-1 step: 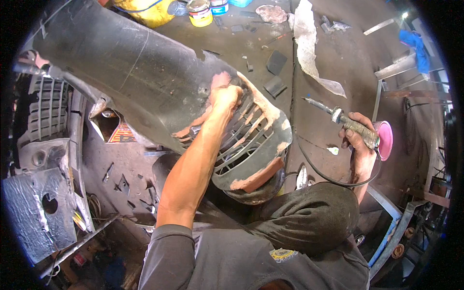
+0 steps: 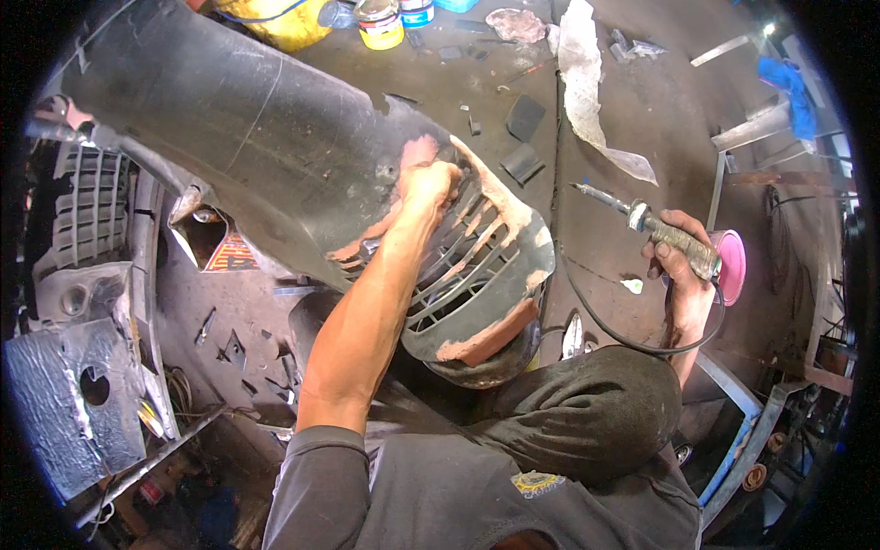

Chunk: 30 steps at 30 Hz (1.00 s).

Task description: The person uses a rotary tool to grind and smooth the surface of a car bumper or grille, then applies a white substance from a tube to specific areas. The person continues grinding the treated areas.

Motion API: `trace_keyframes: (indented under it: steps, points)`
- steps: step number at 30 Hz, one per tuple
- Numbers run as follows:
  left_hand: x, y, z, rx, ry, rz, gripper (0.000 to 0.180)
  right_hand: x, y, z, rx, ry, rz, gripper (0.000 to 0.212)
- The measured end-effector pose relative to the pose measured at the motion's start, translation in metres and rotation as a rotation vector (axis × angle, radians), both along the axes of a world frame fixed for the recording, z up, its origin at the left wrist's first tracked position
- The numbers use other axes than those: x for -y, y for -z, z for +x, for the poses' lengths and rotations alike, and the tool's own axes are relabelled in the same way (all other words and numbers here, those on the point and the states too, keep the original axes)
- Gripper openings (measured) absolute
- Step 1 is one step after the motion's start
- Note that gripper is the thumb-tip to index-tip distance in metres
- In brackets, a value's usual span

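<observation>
A large black plastic car bumper (image 2: 302, 137) slants from the upper left to the middle. Its slatted grille end carries pink and tan filler patches. My left hand (image 2: 429, 186) is closed at the upper edge of the grille slots, fingers curled down onto the bumper and partly hidden. Off to the right, apart from the bumper, my right hand (image 2: 680, 247) grips a soldering iron (image 2: 674, 240) by its wrapped handle. The iron's thin tip points up and left, and a black cable loops down from its rear end.
Black plastic scraps (image 2: 525, 119) and a torn pale strip (image 2: 579, 82) lie on the floor beyond the bumper. A pink bowl (image 2: 731, 266) stands behind my right hand. Cans (image 2: 379, 23) and a yellow bag (image 2: 275, 20) are at the top. Metal frames (image 2: 756, 426) edge the right.
</observation>
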<state>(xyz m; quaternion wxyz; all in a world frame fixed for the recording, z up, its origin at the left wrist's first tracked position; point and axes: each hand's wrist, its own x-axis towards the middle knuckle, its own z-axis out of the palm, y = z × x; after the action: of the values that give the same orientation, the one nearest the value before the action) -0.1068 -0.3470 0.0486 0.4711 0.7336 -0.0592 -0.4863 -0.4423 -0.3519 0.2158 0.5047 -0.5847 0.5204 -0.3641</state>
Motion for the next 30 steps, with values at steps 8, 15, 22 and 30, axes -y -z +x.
trace_keyframes:
  steps: [8,15,22,30]
  points:
    - [0.002,-0.006,0.001,-0.041,-0.077,-0.020,0.008,0.026,-0.014,0.068,-0.066,-0.417,-0.179,0.042]
    - [0.006,0.005,-0.005,0.185,-0.059,-0.060,0.025,0.040,0.005,0.120,-0.163,-0.540,-0.318,0.032]
    - [0.005,0.024,0.002,0.180,-0.039,-0.049,0.036,0.046,0.017,0.141,-0.160,-0.564,-0.299,0.028]
    - [0.000,0.019,0.004,0.082,-0.024,-0.074,0.030,0.050,0.017,0.152,-0.226,-0.602,-0.261,0.031]
